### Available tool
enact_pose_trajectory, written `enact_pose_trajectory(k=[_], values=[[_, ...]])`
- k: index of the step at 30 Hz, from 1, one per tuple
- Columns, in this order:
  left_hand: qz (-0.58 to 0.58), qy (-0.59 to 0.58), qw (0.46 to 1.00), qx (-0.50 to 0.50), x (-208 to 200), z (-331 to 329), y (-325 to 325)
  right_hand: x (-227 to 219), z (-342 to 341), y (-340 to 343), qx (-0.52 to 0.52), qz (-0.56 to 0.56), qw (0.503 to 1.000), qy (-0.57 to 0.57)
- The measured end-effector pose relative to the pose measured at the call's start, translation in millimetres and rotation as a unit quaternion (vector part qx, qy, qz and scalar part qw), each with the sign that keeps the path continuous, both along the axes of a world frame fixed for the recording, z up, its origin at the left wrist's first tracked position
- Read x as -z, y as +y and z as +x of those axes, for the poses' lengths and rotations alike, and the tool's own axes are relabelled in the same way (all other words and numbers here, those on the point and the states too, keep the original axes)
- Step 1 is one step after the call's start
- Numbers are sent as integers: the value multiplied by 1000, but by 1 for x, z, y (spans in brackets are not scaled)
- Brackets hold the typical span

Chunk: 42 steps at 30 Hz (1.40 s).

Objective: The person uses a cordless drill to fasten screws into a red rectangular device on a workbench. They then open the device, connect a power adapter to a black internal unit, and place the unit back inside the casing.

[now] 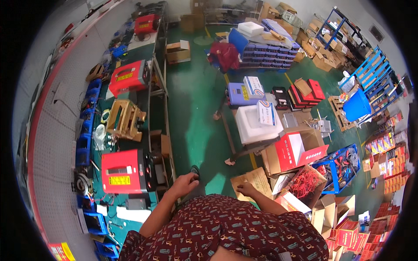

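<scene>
My left hand (185,183) hangs in front of my left side with its fingers curled in, and nothing shows in it. It is nearest the workbench on the left, where a red machine with a black end (124,172) sits. My right hand (247,189) is also loosely closed, with nothing visible in it. Below and beside it lies a flat piece of brown cardboard (257,180). One shoe (194,170) shows just past my left hand on the green floor.
Left, the bench carries a wooden frame (124,119), more red machines (128,78) and blue bins (84,150). Right stand white foam (257,126), a red-and-white carton (289,152), a box of red wires (302,185) and a blue cart (337,169). A green floor aisle (189,108) runs ahead.
</scene>
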State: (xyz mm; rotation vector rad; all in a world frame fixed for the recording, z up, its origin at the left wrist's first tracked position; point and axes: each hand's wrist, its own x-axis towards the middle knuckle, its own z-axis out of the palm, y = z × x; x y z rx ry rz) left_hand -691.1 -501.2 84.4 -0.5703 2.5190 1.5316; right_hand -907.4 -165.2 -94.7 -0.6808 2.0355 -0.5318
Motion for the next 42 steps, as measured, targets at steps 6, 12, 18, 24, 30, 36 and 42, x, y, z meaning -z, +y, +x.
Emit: enact_pose_trajectory(k=[6,12,18,24,30,36,42], values=[[-23,-5,999,47,2,-95,-110,-20,-70,-63,40,4,998,53],[-3,5,993,121,-12,-220,-193,-51,-149,-158,152,-70,983,81],[-37,-27,993,112,51,-323,-295,-44,-253,-269,219,-111,969,-4],[-95,-88,991,28,130,-345,-437,-62,-369,-418,217,-157,963,-12],[-59,-189,980,21,170,-358,-555,-66,-463,-493,293,-182,937,-53],[-133,-256,951,113,190,-491,-677,-57,-537,-528,458,-121,873,-120],[-180,-10,939,292,173,-766,-719,-52,-583,-541,554,-89,824,-82]])
